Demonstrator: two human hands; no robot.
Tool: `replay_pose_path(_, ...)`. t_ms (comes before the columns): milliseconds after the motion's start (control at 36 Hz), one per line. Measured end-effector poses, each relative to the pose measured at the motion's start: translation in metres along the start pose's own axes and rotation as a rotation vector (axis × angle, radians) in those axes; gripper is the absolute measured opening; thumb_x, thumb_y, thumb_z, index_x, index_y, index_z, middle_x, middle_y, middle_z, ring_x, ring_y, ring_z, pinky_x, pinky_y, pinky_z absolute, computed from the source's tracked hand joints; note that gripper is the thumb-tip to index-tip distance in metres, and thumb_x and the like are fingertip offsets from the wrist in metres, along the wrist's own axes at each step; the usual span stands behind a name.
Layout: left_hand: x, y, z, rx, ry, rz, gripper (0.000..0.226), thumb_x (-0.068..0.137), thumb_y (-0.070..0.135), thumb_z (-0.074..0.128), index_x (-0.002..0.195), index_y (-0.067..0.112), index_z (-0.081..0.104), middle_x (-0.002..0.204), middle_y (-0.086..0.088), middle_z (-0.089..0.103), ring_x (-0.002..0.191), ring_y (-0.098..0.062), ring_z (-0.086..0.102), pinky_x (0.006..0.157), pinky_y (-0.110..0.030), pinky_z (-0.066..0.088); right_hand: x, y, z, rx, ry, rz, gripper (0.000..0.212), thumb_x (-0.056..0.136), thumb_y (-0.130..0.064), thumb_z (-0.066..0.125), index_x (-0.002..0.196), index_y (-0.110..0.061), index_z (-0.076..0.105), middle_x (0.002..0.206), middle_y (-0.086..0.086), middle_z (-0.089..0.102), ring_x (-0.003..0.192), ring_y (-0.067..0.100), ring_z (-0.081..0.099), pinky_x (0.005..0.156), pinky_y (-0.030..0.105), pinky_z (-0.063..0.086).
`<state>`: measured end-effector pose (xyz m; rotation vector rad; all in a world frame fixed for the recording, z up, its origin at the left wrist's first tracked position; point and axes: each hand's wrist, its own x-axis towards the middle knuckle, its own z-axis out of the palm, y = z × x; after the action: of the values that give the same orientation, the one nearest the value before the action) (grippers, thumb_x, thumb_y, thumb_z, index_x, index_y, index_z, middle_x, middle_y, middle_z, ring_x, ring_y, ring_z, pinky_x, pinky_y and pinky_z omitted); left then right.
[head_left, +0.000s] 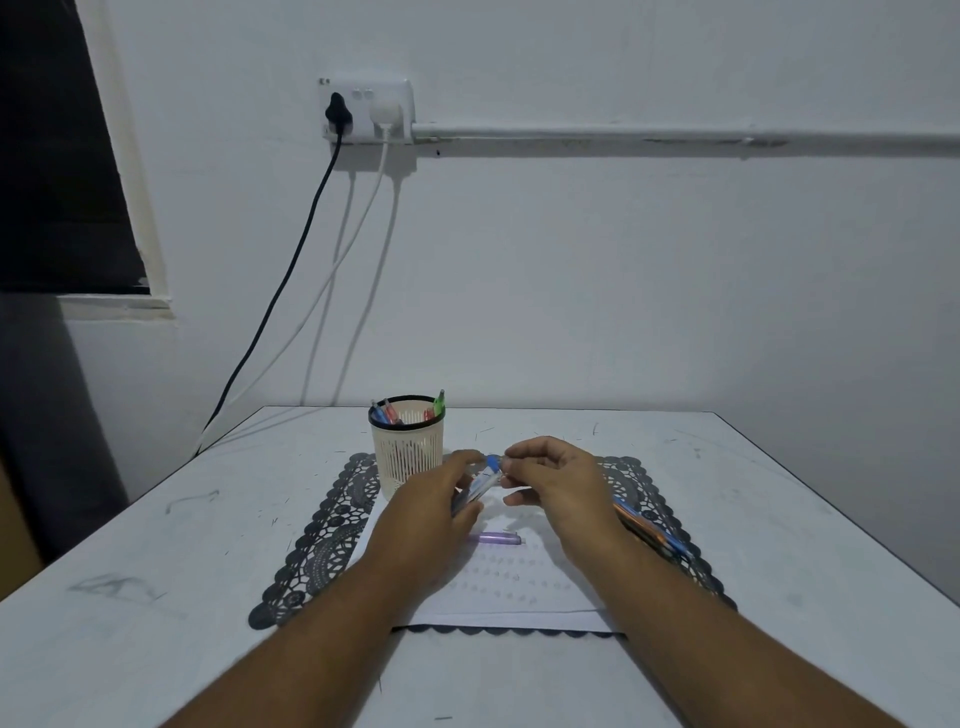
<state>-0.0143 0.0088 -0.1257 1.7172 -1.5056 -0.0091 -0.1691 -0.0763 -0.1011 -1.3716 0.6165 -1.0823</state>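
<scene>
No text can be read; the pen (483, 480) and the marks on the paper (519, 608) are blurred.

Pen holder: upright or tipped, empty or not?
Upright, not empty. The pen holder stands on its base at the mat's far left corner, rim on top, and several pen ends stick out above the rim.

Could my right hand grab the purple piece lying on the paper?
Probably, once it lets go: the right hand pinches the blue pen that the left hand holds; the purple piece lies uncovered between them.
</scene>
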Motion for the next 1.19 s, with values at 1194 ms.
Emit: replay_pose_path(1194, 0.067, 0.002, 0.028, 0.544, -0.092, 0.116, 0.039, 0.100, 0.013, 0.050, 0.131, 0.035, 0.059, 0.111, 0.002, 0.067, 0.102, -0.021, 0.063, 0.081, -0.038, 0.056, 0.024, 0.000, -0.031, 0.036, 0.237, 0.054, 0.012, 0.097, -0.002, 0.058, 0.106, -0.009, 0.061, 0.084, 0.014, 0.078, 0.060, 0.019, 0.067, 0.059, 0.037, 0.057)
